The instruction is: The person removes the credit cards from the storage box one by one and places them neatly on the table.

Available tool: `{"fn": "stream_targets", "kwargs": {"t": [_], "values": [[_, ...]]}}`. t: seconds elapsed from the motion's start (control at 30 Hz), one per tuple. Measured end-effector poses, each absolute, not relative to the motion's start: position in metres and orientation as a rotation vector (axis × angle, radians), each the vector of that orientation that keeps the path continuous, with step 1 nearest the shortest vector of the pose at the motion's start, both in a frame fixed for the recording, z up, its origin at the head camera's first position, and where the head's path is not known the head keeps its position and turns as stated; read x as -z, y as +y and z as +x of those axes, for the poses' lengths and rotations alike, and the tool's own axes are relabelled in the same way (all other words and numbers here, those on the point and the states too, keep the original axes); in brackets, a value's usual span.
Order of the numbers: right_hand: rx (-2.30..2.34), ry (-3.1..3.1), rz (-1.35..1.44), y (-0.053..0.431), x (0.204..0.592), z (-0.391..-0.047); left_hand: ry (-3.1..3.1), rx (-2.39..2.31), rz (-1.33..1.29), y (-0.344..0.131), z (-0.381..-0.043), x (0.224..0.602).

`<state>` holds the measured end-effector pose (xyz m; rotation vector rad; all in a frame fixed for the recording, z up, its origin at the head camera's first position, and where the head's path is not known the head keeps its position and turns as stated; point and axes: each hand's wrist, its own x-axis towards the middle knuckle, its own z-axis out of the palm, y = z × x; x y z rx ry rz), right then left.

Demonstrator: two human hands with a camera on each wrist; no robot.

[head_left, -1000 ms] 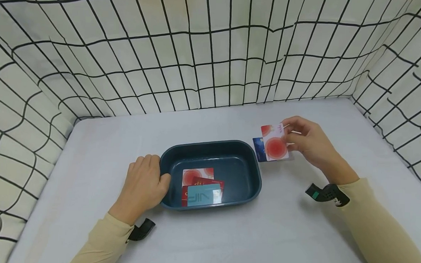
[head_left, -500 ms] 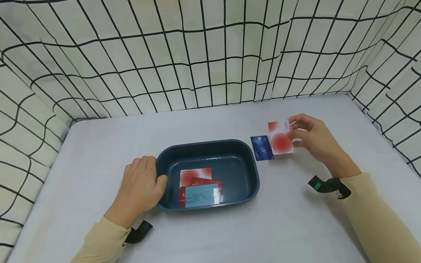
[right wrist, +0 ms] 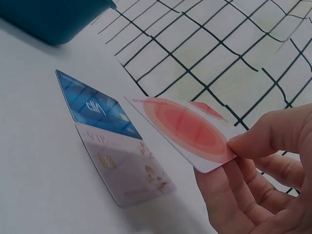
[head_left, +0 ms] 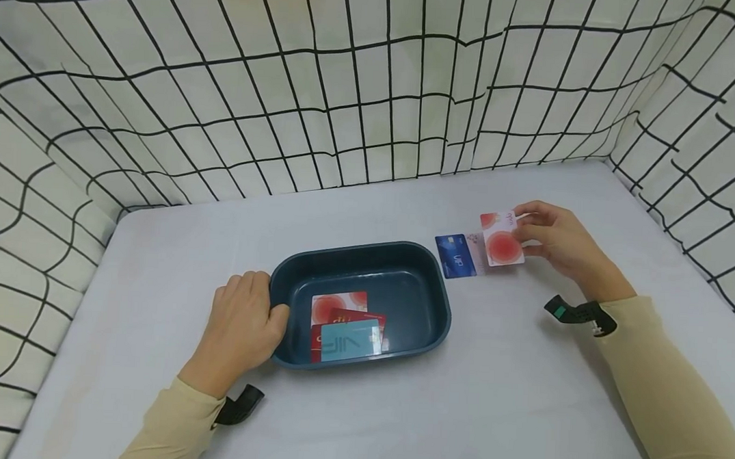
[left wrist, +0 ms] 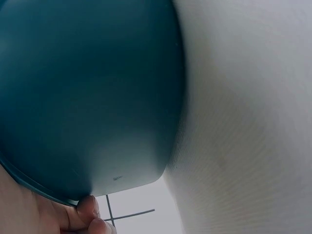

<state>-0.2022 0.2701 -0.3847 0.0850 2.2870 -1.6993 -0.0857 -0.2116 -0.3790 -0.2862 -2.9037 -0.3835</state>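
My right hand pinches a white card with red circles between thumb and fingers, tilted above the table in the right wrist view. Below and left of it lie a blue VIP card and a pale pink VIP card, edges meeting or overlapping. My left hand grips the left rim of a dark teal tray, thumb over the rim; its fingertips curl under the rim in the left wrist view. Inside the tray, a light blue card overlaps red cards and a white-and-red card.
A white cloth covers the table. White walls with a black grid pattern stand behind it and at both sides. A black strap device sits at each wrist, the right one close above the table.
My right hand has moved to the right with the white-and-red card, uncovering the blue card and part of the pale pink one. My left hand stays on the tray rim.
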Motion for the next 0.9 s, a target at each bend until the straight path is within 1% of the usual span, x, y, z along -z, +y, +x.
{"fn": "stream_targets", "kwargs": {"t": [0.33,0.9], "values": [[1.677,2.255,0.1,0.285,0.396,-0.207,-2.926,0.389,-0.272,-0.21,-0.087,0.379],[1.609,2.318,0.081,0.297,0.401,-0.211,-2.922,0.395,-0.272,-0.21,-0.088,0.379]]}}
